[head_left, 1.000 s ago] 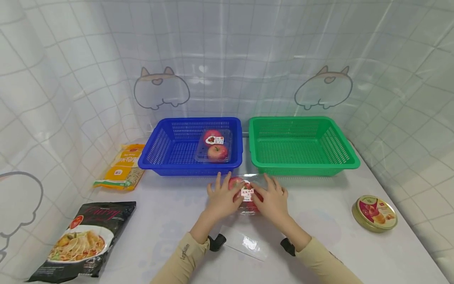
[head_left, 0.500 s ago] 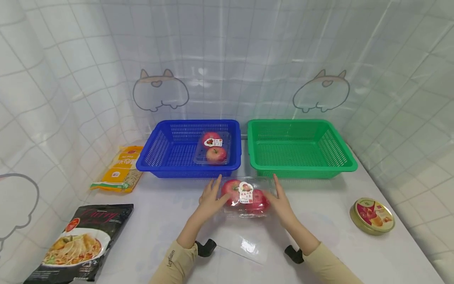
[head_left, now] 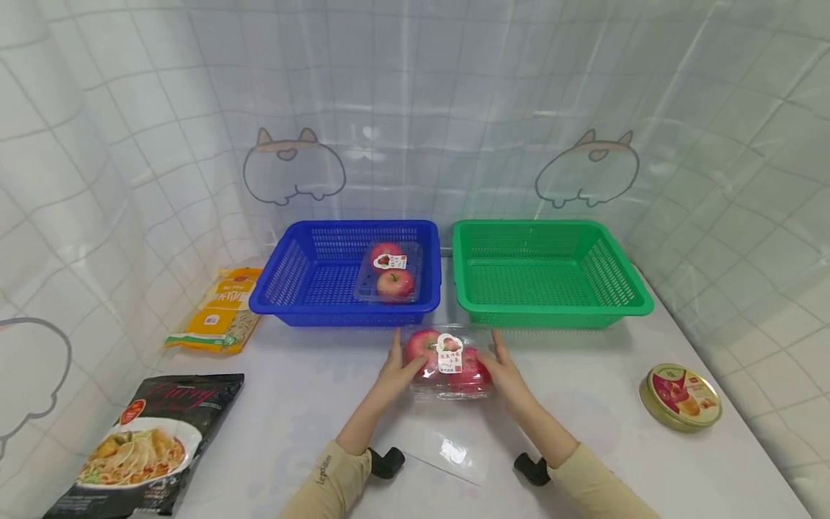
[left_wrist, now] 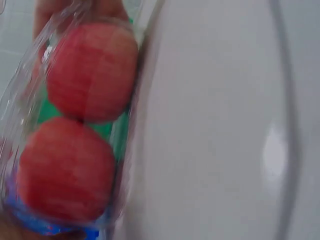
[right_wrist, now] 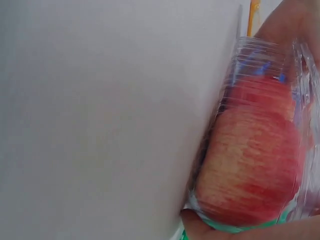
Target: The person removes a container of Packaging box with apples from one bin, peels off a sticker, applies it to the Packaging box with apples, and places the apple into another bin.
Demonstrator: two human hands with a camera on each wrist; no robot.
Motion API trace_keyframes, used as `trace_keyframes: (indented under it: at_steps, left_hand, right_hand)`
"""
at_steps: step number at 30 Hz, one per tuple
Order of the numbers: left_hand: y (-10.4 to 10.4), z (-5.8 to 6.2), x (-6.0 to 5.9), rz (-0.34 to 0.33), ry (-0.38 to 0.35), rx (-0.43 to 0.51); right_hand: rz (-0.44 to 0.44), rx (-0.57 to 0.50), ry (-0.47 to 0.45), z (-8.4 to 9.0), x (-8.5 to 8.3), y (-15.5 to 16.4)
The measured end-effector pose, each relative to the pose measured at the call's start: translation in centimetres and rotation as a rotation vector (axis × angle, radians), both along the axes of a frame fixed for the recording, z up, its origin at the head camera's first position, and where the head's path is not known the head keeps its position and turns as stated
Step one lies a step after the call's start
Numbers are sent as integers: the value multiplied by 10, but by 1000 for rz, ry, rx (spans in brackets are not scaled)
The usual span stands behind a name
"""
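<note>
A clear plastic pack of two red apples (head_left: 449,364) with a white label sits just in front of the gap between the two baskets. My left hand (head_left: 399,362) grips its left end and my right hand (head_left: 503,365) grips its right end, thumbs at the near side. The pack seems slightly raised off the white table (head_left: 311,389). The left wrist view shows the two apples in the pack (left_wrist: 80,125) close up, and the right wrist view shows the pack (right_wrist: 255,155) with a thumb beneath it.
A blue basket (head_left: 344,311) holds a second apple pack (head_left: 387,270); a green basket (head_left: 551,311) stands to its right. A yellow packet (head_left: 220,310) and black noodle bag (head_left: 149,440) lie left, a round tin (head_left: 681,396) right. A clear plastic sheet (head_left: 447,450) lies between my forearms.
My hands slid from the top of the apple pack out to its two ends. The pack now shows fully between them and has shifted slightly toward the baskets.
</note>
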State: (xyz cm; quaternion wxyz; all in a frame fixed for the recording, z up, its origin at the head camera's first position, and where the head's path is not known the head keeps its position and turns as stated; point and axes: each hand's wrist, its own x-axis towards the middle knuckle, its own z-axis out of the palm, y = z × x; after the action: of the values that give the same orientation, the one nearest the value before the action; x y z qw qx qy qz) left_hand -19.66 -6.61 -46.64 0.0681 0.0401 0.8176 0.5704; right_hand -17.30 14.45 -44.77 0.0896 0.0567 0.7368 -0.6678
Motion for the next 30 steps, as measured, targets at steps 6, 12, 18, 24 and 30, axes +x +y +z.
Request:
trace_keyframes:
  at_steps: [6, 12, 18, 24, 30]
  left_hand:
    - [5, 1, 9, 76, 36, 139]
    - [7, 14, 28, 110, 44, 211]
    - [10, 28, 50, 165, 13, 229]
    - [6, 42, 62, 144, -108, 350]
    - [-2, 52, 68, 6, -188, 487]
  right_hand:
    - [-9, 5, 6, 2, 8, -5]
    - [-10, 13, 20, 8, 21, -5]
    - [20, 28, 32, 22, 33, 2]
    - [88, -12, 15, 37, 33, 19]
    - [225, -15, 18, 51, 24, 40]
